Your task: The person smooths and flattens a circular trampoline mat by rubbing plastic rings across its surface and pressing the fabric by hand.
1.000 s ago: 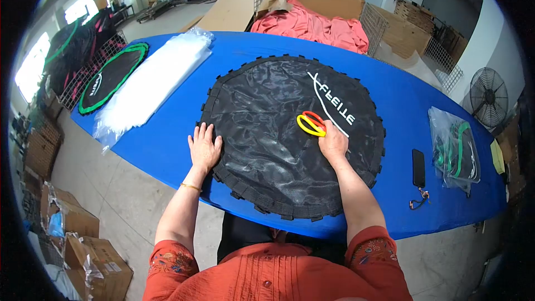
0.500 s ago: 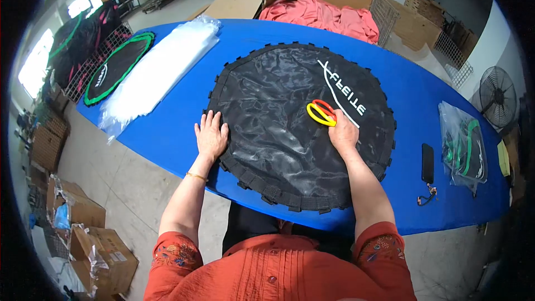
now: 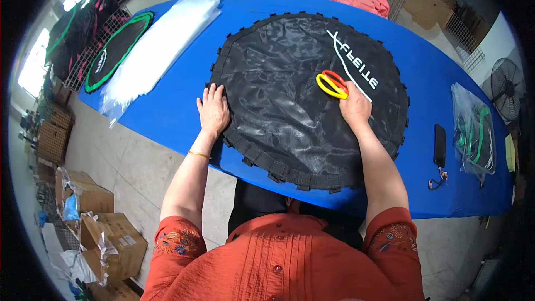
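A round black trampoline mat point(image 3: 284, 78) with loops along its edge and white lettering lies on a blue-covered table point(image 3: 184, 128). My left hand point(image 3: 214, 110) lies flat on the mat's left edge, fingers stretched out. Over the right part of the mat, my right hand point(image 3: 356, 103) is closed around a pair of scissors point(image 3: 332, 85). Their red and yellow handle loops stick out to the left of the hand; the blades are hidden beneath it.
A stack of clear plastic bags point(image 3: 167, 50) and a green-edged black mat point(image 3: 120, 50) lie at the left. At the right are a black phone point(image 3: 439, 145) and a bagged green-and-black item point(image 3: 473, 131). Cardboard boxes point(image 3: 120, 245) stand on the floor; a fan point(image 3: 506, 88) is beyond the table.
The view has tilted down, so the table and mat sit higher in the picture. Both hands keep nearly the same places on the mat, and the scissors remain in the right hand.
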Demonstrator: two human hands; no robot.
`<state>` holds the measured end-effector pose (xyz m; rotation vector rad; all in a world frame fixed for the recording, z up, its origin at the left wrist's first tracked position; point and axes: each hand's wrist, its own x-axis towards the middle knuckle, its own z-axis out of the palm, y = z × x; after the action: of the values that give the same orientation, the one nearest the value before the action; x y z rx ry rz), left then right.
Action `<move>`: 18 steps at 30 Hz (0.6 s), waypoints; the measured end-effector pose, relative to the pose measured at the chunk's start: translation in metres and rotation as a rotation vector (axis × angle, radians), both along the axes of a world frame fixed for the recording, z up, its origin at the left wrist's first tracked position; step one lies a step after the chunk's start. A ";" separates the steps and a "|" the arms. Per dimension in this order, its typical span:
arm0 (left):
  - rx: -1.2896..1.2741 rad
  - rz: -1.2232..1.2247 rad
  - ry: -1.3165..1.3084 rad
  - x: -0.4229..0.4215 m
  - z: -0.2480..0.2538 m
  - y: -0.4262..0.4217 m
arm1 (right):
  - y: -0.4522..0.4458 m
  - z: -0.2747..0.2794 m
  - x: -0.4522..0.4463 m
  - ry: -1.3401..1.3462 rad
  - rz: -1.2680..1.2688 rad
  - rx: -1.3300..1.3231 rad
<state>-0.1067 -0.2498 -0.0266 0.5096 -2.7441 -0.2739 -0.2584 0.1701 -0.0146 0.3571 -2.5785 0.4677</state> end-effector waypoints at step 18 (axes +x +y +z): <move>-0.021 -0.015 0.040 -0.003 -0.008 -0.007 | 0.000 0.002 -0.006 -0.105 -0.047 0.065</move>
<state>-0.1100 -0.2565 -0.0345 0.4726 -2.7101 -0.2558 -0.2642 0.1702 -0.0130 0.3009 -2.7029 0.3966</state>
